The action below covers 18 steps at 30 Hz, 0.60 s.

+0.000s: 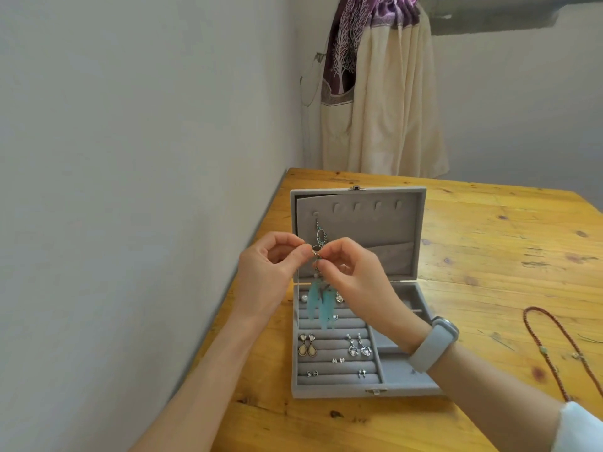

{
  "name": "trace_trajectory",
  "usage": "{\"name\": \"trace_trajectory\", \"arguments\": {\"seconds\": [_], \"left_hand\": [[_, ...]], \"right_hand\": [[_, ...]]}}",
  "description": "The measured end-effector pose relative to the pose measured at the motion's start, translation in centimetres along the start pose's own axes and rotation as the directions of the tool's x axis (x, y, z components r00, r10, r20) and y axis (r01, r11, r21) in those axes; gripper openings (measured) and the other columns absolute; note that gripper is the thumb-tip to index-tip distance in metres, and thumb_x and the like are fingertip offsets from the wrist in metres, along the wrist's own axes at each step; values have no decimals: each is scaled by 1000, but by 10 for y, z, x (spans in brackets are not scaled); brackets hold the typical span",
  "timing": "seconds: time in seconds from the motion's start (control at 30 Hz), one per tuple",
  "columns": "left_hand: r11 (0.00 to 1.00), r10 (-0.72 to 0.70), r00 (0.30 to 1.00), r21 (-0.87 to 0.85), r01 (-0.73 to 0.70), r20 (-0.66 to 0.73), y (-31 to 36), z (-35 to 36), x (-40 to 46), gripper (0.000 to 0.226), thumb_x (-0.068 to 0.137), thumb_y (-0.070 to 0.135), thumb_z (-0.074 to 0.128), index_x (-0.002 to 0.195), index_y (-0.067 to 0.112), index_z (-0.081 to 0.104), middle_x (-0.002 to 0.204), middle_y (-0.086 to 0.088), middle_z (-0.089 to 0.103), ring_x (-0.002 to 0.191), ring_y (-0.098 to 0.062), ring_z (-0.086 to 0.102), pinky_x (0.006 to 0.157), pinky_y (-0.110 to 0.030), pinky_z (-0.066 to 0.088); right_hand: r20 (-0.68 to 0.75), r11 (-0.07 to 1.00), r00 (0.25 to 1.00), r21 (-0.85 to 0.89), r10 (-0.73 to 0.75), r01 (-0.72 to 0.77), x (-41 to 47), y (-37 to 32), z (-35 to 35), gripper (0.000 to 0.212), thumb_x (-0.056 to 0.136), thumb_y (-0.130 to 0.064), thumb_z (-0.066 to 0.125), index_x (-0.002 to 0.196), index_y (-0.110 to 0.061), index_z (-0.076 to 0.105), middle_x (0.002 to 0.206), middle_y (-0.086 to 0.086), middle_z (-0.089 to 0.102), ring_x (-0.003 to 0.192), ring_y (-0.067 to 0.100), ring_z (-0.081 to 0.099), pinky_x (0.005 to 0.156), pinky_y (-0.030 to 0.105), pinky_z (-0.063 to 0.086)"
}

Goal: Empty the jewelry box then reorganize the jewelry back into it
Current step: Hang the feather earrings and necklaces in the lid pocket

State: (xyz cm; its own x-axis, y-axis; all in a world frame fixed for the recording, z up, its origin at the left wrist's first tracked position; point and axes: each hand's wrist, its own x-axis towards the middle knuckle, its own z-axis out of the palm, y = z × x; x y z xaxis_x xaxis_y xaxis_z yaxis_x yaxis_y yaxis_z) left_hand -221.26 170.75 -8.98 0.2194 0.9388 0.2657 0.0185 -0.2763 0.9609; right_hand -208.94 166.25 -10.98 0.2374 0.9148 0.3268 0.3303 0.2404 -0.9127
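While the small earrings (332, 350) sit pushed into the soft rolls at the front of the grey jewelry box (339, 391), the left hand (270, 272) and right hand (355, 275) both pinch the thin hook of a blue feather earring (321, 305) above it. It looks very light, floppy and easy to bend, so the metal hook is the best place to hold. Its twin (320, 234) hangs on the open lid (404, 223) behind.

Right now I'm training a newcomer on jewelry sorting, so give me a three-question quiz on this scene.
1. True or false: the jewelry box lid is closed.
2. What do the left hand and right hand pinch between them? A) red cord necklace B) feather earring C) watch
3. Which wrist wears the grey band?

Key: 1 false; 2 B; 3 right.
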Motion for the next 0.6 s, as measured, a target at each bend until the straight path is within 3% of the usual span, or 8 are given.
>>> {"name": "trace_trajectory", "arguments": {"seconds": [0.1,0.2,0.3,0.43,0.47,0.6], "left_hand": [[999,28,1000,31,-28,4,-1,1,1,10,78,6,70,76,16,66,75,-2,69,71,-8,64,66,-13,49],[990,53,996,137,-43,-65,-7,4,13,7,84,15,64,88,21,64,85,6,66,81,-7,60,71,-11,46],[991,-7,992,130,24,-125,-15,10,37,29,88,20,59,116,19,53,109,5,57,101,-8,52,86,-19,42],[993,-79,997,86,78,3,-28,22,61,47,89,24,58,133,15,44,126,3,53,117,-12,50,99,-30,42],[994,-68,998,87,66,20,-31,24,65,45,89,24,58,131,16,46,125,2,56,116,-13,52,97,-31,45],[999,-10,999,37,11,-33,-37,26,72,32,89,14,58,121,11,54,108,1,62,94,-5,59,70,-9,49]], "right_hand": [[-47,999,999,-50,-22,20,-2,0,-1,25,85,-5,58,78,-29,53,72,-12,59,67,3,53,66,14,43],[-72,998,997,-59,7,-11,1,2,-6,27,86,-7,56,83,-34,55,76,-12,61,66,1,53,66,15,43],[-66,998,996,-28,56,-58,8,2,-12,27,87,-4,54,91,-30,60,82,-7,64,74,10,60,71,23,50],[-103,981,983,135,153,-139,20,3,-19,19,85,0,55,81,-17,62,71,-3,65,64,-1,60,61,10,46],[-109,974,978,162,175,-157,23,5,-19,17,84,-1,56,80,-16,61,69,-3,65,62,-2,59,59,9,45],[-130,978,977,141,171,-152,34,12,-21,16,83,-2,59,77,-17,61,71,-3,62,62,-2,56,60,10,44]]}}
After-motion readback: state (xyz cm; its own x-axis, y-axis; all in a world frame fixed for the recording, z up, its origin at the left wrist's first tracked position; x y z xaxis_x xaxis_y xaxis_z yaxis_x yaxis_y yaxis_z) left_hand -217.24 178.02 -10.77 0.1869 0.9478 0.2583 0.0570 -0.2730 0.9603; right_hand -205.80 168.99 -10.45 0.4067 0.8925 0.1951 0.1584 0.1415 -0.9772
